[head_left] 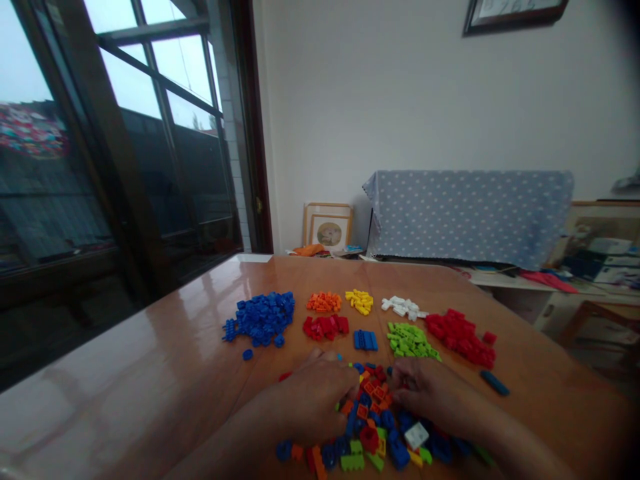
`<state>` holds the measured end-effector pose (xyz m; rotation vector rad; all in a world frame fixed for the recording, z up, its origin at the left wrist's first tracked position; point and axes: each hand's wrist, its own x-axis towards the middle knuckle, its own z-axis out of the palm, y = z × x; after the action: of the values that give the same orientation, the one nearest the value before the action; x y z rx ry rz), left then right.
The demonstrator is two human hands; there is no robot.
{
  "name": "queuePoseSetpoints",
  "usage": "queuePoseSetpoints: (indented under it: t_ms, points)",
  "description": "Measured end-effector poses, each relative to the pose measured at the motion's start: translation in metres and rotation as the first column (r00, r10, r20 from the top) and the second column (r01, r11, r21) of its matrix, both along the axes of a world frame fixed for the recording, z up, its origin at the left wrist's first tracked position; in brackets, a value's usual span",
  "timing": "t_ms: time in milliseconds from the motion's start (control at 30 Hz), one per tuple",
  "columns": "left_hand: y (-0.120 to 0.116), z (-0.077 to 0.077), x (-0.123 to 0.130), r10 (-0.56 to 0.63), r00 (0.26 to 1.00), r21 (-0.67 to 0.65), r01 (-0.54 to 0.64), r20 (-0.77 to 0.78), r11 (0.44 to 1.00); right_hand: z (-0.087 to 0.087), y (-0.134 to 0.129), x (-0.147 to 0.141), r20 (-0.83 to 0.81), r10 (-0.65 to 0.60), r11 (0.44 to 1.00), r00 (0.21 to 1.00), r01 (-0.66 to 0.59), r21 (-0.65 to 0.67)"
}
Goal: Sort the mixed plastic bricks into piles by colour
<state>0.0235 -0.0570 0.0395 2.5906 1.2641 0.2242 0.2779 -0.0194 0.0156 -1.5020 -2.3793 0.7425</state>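
Observation:
A mixed heap of toy building bricks point(369, 439) in blue, red, orange, green and yellow lies in front of me on the table. My left hand point(323, 390) is at the heap's left side, fingers curled down and closed; what they hold, if anything, is hidden behind the hand. On the opposite side, my right hand point(423, 387) bends its fingers and thumb together at the heap's edge. Whatever lies between them is too small to make out. A pale white brick point(417, 435) rests on top of the heap near my right wrist.
Beyond the hands on the wooden table point(165, 360) stand colour-sorted piles: blue bricks point(265, 319), orange point(324, 302), yellow point(359, 301), white point(401, 307), green point(411, 341), and red bricks point(461, 337). A smaller red pile point(326, 327) sits beside flat blue pieces point(365, 340).

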Motion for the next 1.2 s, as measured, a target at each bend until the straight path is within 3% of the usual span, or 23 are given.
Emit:
queuePoseSetpoints:
  t_ms: [167, 333, 533, 733, 933, 1067, 1200]
  points:
    - [0.004, -0.005, -0.001, 0.050, 0.997, -0.047, -0.047, 0.054, 0.998, -0.008, 0.001, 0.002, -0.070, 0.022, 0.999, 0.997, -0.020, 0.026]
    - [0.009, 0.002, -0.003, 0.012, 0.977, -0.102, 0.010, 0.211, 0.995, -0.002, -0.001, 0.001, -0.209, 0.017, 0.999, 0.978, -0.026, -0.041]
    - [0.016, -0.003, 0.001, 0.144, 0.868, -0.197, -0.054, 0.476, 0.979, 0.010, -0.002, -0.003, -0.286, 0.019, 0.999, 0.958, -0.027, -0.024]
    - [0.031, -0.013, -0.005, 0.250, 0.759, -0.261, -0.109, 0.601, 0.959, 0.003, 0.005, 0.000, -0.266, 0.023, 0.996, 0.964, 0.000, 0.087]
    - [0.051, -0.003, -0.021, 0.338, 0.679, -0.142, -0.329, 0.652, 0.934, 0.001, 0.008, 0.000, -0.221, -0.030, 0.968, 0.975, 0.083, 0.235]
    - [0.074, 0.010, -0.034, 0.420, 0.618, -0.064, -0.513, 0.665, 0.856, 0.002, 0.007, -0.001, -0.252, -0.042, 0.966, 0.967, 0.104, 0.238]
    - [0.110, 0.013, -0.046, 0.511, 0.620, -0.018, -0.625, 0.595, 0.780, 0.000, 0.009, -0.001, -0.269, -0.050, 0.962, 0.962, 0.119, 0.246]
